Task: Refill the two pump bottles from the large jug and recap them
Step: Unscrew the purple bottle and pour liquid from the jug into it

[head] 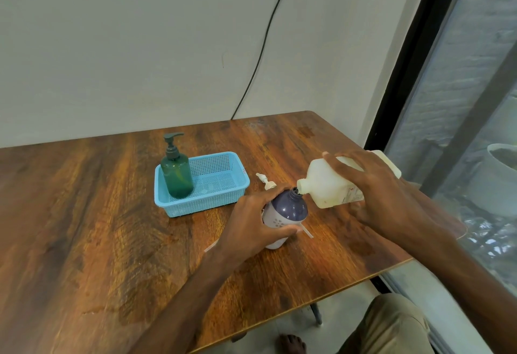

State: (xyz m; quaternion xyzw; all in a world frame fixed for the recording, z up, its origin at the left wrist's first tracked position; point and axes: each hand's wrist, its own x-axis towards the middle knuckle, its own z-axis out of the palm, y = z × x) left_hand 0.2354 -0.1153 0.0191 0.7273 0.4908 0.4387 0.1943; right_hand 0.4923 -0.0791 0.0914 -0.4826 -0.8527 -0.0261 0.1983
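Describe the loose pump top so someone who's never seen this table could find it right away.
On the wooden table, look just right of the blue basket. The pump top lies on its side there, behind the purple bottle the left hand holds. Unlike the big cream jug, it is small and unattached to any bottle.

Plain room: wooden table [112, 213], window [475, 96].

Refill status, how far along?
Seemingly done: the dark green plastic pump bottle stands capped in the light blue mesh basket; its fill level is unclear. In hand: the right hand tilts the large white plastic jug into the open purple-and-white bottle, gripped by the left hand. Left: finish pouring, refit the white pump cap lying on the wooden table.
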